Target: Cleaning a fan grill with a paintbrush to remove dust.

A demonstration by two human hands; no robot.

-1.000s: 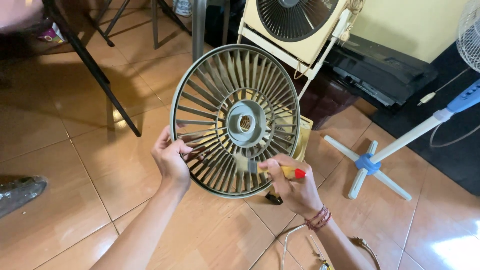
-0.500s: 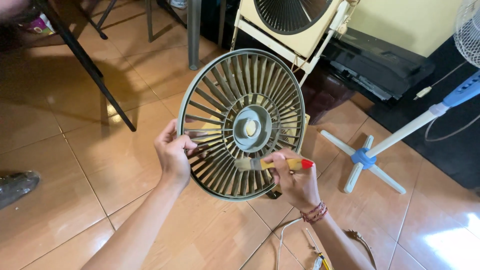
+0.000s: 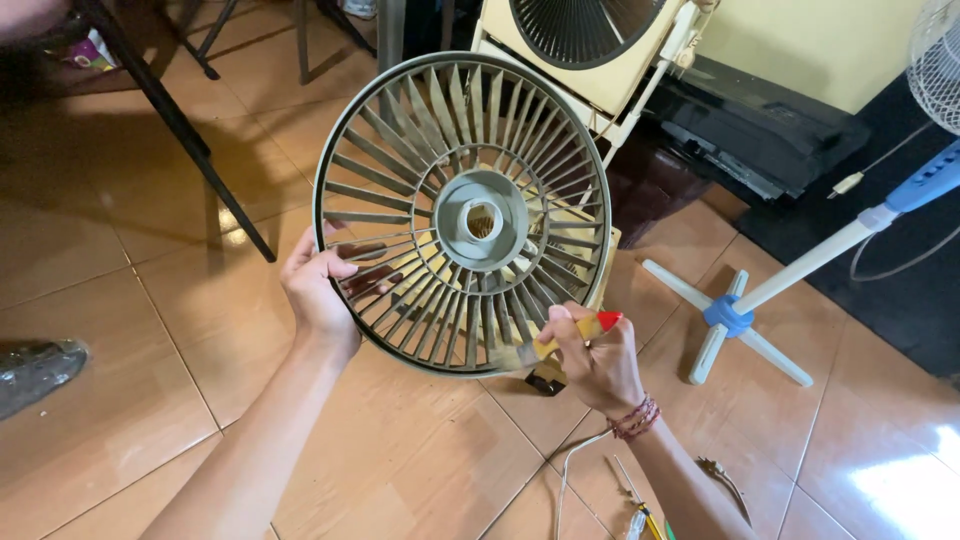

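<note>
Gripping round fan grille rim, left hand fingers closed, right hand fingers pinching brush

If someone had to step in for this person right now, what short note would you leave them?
Left hand: grips the left rim of the round fan grille, holding it up off the tiled floor, face toward the camera.
Right hand: holds a small brush with a yellow handle and red tip, bristles at the grille's lower slats.
Nearby: a box fan behind the grille, a stand fan base to the right, small tools on the floor by the right wrist.
Done: cannot tell how much of the grille is brushed.
Left: probably the remaining slats, turning the grille as you go.
</note>
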